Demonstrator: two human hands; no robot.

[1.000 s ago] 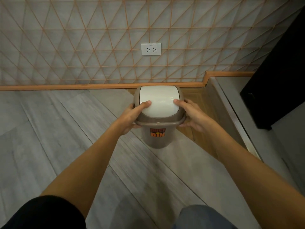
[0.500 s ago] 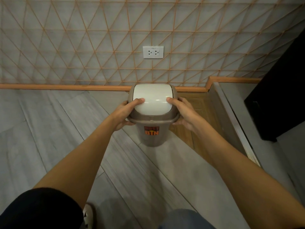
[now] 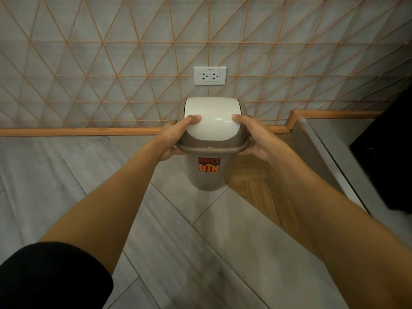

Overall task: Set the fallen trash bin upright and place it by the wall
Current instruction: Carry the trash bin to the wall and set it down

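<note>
A grey wall [image 3: 89, 63] crossed by orange lines forming triangles is filling the upper view, carrying a white outlet plate [image 3: 210, 75] with 2 sockets. An orange baseboard [image 3: 78, 131] is meeting grey plank flooring [image 3: 55, 186]; dark furniture [image 3: 388, 157] is standing right.

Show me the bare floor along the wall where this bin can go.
Bare grey floor runs along the orange baseboard, left of the trash bin. The right is tighter: a wood-floor patch, then the raised ledge.
</note>
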